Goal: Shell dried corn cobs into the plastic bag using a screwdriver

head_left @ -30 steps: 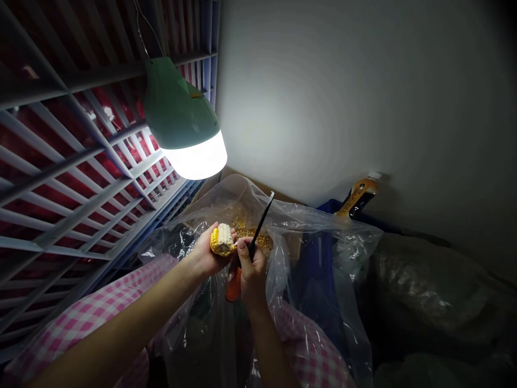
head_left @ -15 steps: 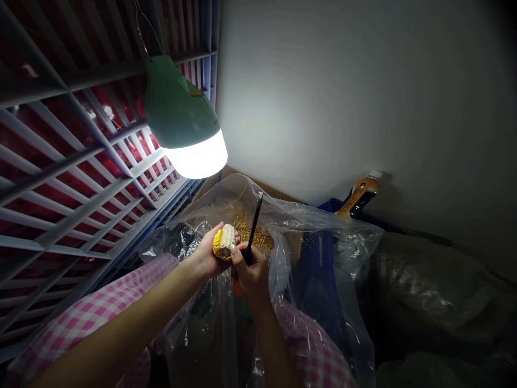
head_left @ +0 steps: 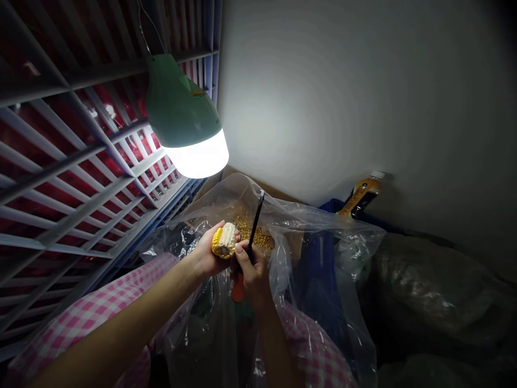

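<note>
A partly stripped corn cob point(head_left: 223, 241) rests in my left hand point(head_left: 205, 255), whose fingers curl around its far side. Yellow kernels remain on the cob's left side, while its upper right is bare and whitish. My right hand point(head_left: 255, 274) is closed around a screwdriver point(head_left: 257, 218) with a long black shaft pointing up and an orange-red handle end below the fist. The right thumb is close to the cob's lower right edge. Loose corn kernels point(head_left: 262, 240) lie behind the hands in a clear plastic sheet or bag point(head_left: 278, 272).
A lit green lamp point(head_left: 183, 108) hangs at upper left before a slatted plastic crate point(head_left: 100, 143). Cardboard point(head_left: 297, 242) and a blue bin point(head_left: 315, 280) sit under the plastic. A bottle point(head_left: 363, 195) leans by the wall, and a dark full sack point(head_left: 428, 280) lies at right.
The screwdriver's orange-red handle end shows more below my right fist. The right thumb has shifted slightly up along the tool; my left hand and the cob have barely moved.
</note>
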The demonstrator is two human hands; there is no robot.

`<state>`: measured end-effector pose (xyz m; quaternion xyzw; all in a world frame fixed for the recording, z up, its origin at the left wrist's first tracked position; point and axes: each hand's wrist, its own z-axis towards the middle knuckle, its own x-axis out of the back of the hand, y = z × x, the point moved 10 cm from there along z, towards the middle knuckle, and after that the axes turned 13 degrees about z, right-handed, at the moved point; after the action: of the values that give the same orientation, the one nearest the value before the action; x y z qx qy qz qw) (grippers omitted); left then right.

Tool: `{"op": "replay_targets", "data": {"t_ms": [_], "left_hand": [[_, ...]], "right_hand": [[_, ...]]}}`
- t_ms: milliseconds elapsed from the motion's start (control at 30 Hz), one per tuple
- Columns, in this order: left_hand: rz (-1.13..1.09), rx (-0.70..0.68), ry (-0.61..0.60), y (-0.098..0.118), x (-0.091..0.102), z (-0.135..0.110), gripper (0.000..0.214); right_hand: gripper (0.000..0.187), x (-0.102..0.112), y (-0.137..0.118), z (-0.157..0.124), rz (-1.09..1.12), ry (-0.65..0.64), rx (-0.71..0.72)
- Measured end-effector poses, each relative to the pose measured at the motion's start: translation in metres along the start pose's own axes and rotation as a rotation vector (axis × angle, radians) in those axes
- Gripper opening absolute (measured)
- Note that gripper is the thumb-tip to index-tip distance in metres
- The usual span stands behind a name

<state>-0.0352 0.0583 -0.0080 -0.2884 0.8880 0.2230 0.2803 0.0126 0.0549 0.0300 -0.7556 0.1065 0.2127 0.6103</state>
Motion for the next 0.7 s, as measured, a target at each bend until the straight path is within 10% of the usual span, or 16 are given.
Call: {"op": "replay_targets", "data": {"t_ms": [700], "left_hand": [[-0.006, -0.026, 0.038, -0.002, 0.005, 0.003, 0.032]], "right_hand": [[0.012, -0.014, -0.043, -0.009, -0.662, -0.202, 0.21]]}}
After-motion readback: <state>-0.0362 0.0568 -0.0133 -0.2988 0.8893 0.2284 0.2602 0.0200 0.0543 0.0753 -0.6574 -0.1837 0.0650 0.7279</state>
